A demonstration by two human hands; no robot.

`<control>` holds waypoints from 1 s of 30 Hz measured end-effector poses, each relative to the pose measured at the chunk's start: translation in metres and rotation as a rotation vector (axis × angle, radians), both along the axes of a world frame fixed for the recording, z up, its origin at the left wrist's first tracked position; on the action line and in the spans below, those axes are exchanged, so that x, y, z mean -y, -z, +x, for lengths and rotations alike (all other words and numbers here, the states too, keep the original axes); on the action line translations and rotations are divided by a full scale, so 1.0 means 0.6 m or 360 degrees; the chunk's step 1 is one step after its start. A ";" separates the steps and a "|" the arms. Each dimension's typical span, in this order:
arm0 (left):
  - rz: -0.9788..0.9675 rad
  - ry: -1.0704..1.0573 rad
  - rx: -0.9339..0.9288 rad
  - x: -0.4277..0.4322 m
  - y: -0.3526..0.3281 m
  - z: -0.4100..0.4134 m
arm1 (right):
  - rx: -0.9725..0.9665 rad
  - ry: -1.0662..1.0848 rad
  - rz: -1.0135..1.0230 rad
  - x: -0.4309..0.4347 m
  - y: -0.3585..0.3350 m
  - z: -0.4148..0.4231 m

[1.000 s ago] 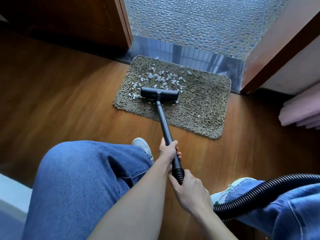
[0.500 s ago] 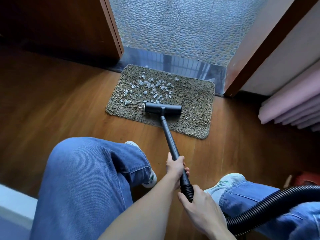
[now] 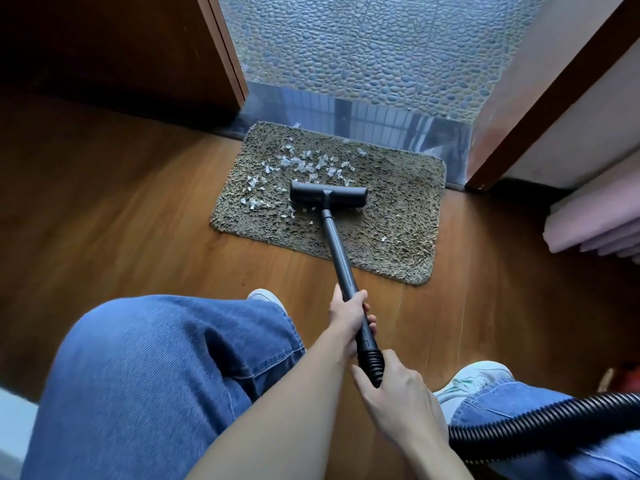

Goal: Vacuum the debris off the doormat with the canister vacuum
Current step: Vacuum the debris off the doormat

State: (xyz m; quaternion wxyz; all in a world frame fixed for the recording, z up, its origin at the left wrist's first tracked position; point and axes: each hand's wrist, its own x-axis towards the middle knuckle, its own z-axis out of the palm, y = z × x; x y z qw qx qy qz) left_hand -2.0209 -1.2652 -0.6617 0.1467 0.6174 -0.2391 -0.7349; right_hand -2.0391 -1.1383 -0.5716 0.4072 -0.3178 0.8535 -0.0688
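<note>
A shaggy olive-brown doormat [image 3: 398,216] lies on the wood floor before a doorway. Pale debris flakes [image 3: 304,164] are scattered over its left and middle part. The black floor nozzle [image 3: 328,195] of the vacuum sits on the mat just below the flakes. Its black wand [image 3: 337,251] slants back toward me. My left hand [image 3: 349,315] grips the wand's lower part. My right hand [image 3: 398,389] holds the ribbed cuff where the corrugated hose [image 3: 540,420] joins. The canister is out of view.
My knees in blue jeans [image 3: 166,375] fill the lower frame, with white sneakers [image 3: 474,379] on the floor. A dark wooden door [image 3: 138,53] stands left, a door frame [image 3: 540,98] right. Pebbled tiles [image 3: 381,53] lie beyond a shiny threshold [image 3: 346,116]. Pink folded fabric [image 3: 595,220] sits right.
The nozzle was drawn back toward the mat's near edge, then pushed forward again toward the flakes. The camera view shifted. Both hands keep their hold.
</note>
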 end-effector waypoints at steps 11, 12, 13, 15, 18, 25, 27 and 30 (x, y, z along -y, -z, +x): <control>-0.0086 0.0026 0.0028 0.128 0.024 -0.053 | 0.0034 0.0073 -0.0060 0.118 0.024 -0.049; -0.0091 0.0035 0.0031 0.135 0.024 -0.056 | 0.0038 0.0083 -0.0076 0.123 0.024 -0.051; -0.0090 0.0043 0.0032 0.139 0.021 -0.057 | 0.0041 0.0089 -0.0088 0.126 0.024 -0.053; -0.0087 0.0056 0.0049 0.139 0.018 -0.056 | 0.0049 0.0091 -0.0102 0.124 0.022 -0.053; -0.0081 0.0071 0.0067 0.122 0.014 -0.043 | 0.0077 0.0083 -0.0108 0.107 0.018 -0.042; -0.0080 0.0094 0.0135 0.051 -0.003 -0.004 | 0.0144 0.0079 -0.0071 0.042 -0.005 -0.007; -0.0098 0.0087 0.0142 0.036 -0.009 0.008 | 0.0149 0.0068 -0.0059 0.030 -0.015 0.002; -0.0124 0.0062 0.0168 0.022 -0.016 0.026 | 0.0117 0.0010 -0.0070 0.017 -0.029 0.018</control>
